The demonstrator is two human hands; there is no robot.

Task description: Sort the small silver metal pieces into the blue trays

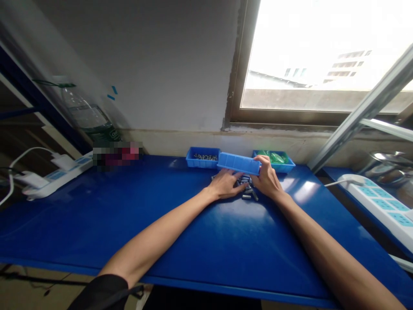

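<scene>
My right hand (267,178) grips the right end of a blue plastic tray (238,163), which is tipped on its side above the blue table (180,232). Under the tray lies a small heap of dark metal cylinders (248,189). My left hand (224,184) rests on the table at the left of that heap, fingers stretched toward the parts and partly hidden beneath the tray.
Another blue tray (203,157) with small metal parts and a green-filled tray (276,159) stand by the wall. A water bottle (87,113) and a white power strip (58,174) are at the left; a second power strip (380,204) lies at the right.
</scene>
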